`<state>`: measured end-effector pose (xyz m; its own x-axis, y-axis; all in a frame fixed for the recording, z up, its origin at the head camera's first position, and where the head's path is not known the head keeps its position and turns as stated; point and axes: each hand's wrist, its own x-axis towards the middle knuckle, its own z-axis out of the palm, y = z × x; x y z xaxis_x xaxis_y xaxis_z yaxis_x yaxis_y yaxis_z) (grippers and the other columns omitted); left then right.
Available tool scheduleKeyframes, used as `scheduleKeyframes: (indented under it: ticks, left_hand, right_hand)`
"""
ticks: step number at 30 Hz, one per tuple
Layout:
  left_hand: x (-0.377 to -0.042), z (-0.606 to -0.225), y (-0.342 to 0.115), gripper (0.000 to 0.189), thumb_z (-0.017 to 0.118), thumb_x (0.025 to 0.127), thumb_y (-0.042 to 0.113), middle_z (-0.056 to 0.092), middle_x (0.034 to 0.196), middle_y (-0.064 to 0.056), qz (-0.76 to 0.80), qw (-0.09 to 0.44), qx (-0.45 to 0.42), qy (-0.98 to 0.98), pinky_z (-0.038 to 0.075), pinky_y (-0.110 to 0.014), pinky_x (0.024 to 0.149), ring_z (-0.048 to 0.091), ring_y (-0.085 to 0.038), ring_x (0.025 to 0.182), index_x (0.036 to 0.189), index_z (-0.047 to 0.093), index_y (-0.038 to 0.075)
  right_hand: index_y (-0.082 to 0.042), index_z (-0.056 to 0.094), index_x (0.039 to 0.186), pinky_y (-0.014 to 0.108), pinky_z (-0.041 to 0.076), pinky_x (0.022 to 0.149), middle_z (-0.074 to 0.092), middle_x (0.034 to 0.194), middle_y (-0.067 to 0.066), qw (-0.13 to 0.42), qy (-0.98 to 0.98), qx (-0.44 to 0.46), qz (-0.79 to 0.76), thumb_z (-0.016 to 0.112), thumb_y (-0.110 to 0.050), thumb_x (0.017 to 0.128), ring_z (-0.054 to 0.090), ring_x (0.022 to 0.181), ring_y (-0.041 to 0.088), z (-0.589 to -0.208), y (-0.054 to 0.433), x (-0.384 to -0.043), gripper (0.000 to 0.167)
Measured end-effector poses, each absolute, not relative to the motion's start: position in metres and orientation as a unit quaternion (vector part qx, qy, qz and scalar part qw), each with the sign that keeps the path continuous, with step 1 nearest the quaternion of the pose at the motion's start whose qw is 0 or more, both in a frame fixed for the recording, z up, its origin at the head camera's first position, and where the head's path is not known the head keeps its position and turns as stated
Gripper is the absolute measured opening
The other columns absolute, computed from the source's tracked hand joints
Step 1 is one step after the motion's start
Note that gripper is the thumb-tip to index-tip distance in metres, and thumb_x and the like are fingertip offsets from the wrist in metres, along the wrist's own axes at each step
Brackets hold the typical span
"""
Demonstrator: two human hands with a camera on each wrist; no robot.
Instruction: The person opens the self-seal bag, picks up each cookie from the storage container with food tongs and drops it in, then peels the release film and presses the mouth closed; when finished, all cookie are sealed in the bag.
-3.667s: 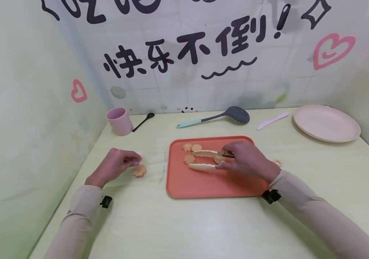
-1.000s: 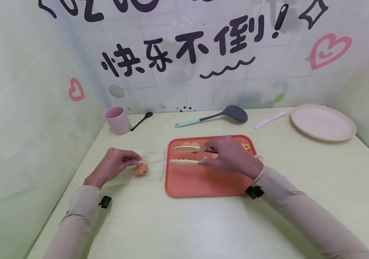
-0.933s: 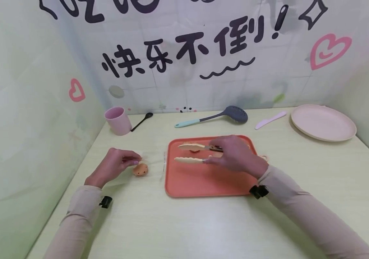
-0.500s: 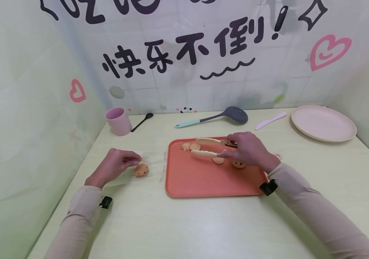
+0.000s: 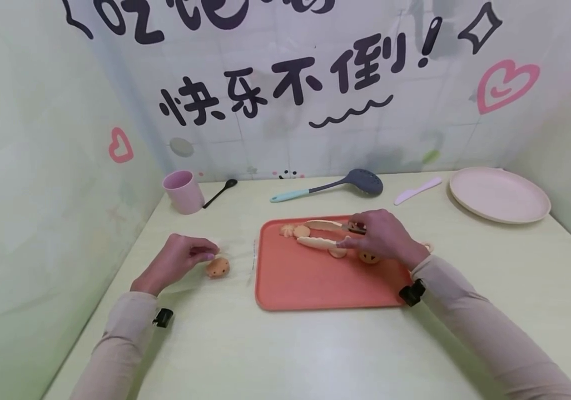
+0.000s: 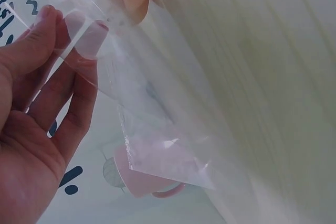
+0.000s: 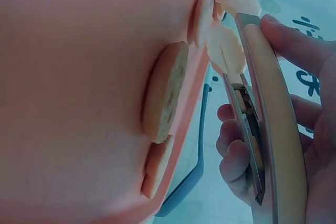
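My left hand (image 5: pixel 175 261) pinches the edge of a clear plastic bag (image 6: pixel 157 153) between thumb and fingers, left of the tray. A brown cookie with dark dots (image 5: pixel 218 268) shows inside the bag. Over the red tray (image 5: pixel 305 289), my right hand (image 5: pixel 382 236) grips tongs (image 5: pixel 315 243) with cream scalloped tips, spread apart with nothing pinched. Their tips lie close to a plain round cookie (image 5: pixel 302 231), with a flower-shaped cookie (image 5: pixel 287 230) just left of it. A pale cookie (image 5: pixel 337 253) and a holed cookie (image 5: pixel 369 258) lie nearer the hand, both partly hidden.
Behind the tray lie a slotted spoon (image 5: pixel 365 182) with a mint handle and a lilac knife (image 5: pixel 417 190). A pink cup (image 5: pixel 183 191) and a small black spoon (image 5: pixel 220 193) stand at the back left. A pink plate (image 5: pixel 499 195) rests at the back right.
A dotted cookie has gone from the tray into the bag. The right hand and tongs went left, then came back right over the remaining cookies. The left hand stays at the bag.
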<state>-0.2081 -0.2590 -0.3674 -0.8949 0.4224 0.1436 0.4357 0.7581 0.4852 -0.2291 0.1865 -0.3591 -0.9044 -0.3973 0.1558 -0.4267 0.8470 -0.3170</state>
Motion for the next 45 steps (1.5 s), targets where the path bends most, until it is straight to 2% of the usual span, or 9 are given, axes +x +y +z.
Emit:
scheduleKeyframes:
  ticks: [4,15,24,36,40,45]
  left_hand:
    - [-0.207,-0.367,-0.259,0.024,0.077,0.085,0.005,0.079,0.101,-0.007,-0.263,0.015,-0.228,-0.937,0.063,-0.038,0.085,0.076,-0.022,0.094,0.109,0.077,0.005]
    - [-0.203,-0.366,-0.258,0.022,0.078,0.086,0.006,0.079,0.101,-0.004,-0.256,0.015,-0.229,-0.939,0.063,-0.035,0.084,0.076,-0.019,0.094,0.107,0.078,0.008]
    - [-0.205,-0.366,-0.257,0.022,0.077,0.086,0.006,0.079,0.102,-0.005,-0.253,0.019,-0.23,-0.94,0.063,-0.037,0.085,0.076,-0.02,0.095,0.107,0.078,0.008]
    - [-0.203,-0.366,-0.258,0.022,0.077,0.085,0.006,0.079,0.102,-0.005,-0.253,0.019,-0.227,-0.94,0.063,-0.038,0.085,0.076,-0.021,0.095,0.107,0.078,0.009]
    - [-0.202,-0.366,-0.257,0.022,0.077,0.085,0.005,0.079,0.101,-0.006,-0.262,0.019,-0.231,-0.937,0.063,-0.036,0.084,0.077,-0.022,0.094,0.108,0.078,0.007]
    - [-0.202,-0.364,-0.256,0.022,0.077,0.085,0.005,0.079,0.101,-0.007,-0.268,0.025,-0.234,-0.934,0.063,-0.035,0.083,0.077,-0.021,0.093,0.107,0.078,0.006]
  right_hand:
    - [-0.018,0.064,0.079,0.027,0.031,0.059,0.049,0.062,-0.005,0.045,-0.958,0.217,0.183,0.082,-0.047,0.079,0.043,0.061,0.013,-0.36,0.187,-0.228,0.035]
    - [-0.02,0.07,0.083,0.024,0.036,0.057,0.056,0.064,-0.009,0.078,-0.94,0.254,0.212,0.083,-0.049,0.078,0.046,0.061,0.009,-0.353,0.173,-0.215,0.032]
    - [-0.022,0.075,0.095,0.024,0.041,0.063,0.064,0.076,-0.014,0.039,-0.926,0.298,0.229,0.081,-0.053,0.079,0.05,0.066,0.005,-0.347,0.138,-0.201,0.036]
    - [-0.02,0.073,0.091,0.023,0.043,0.061,0.062,0.073,-0.013,0.013,-0.928,0.311,0.204,0.081,-0.055,0.078,0.051,0.063,0.007,-0.348,0.084,-0.202,0.039]
    - [-0.02,0.074,0.093,0.022,0.041,0.06,0.06,0.072,-0.011,0.011,-0.92,0.328,0.213,0.081,-0.055,0.079,0.049,0.063,0.007,-0.351,0.068,-0.206,0.038]
    - [-0.023,0.07,0.086,0.021,0.031,0.056,0.052,0.066,-0.008,-0.004,-0.912,0.333,0.239,0.082,-0.053,0.079,0.04,0.059,0.007,-0.353,0.055,-0.21,0.032]
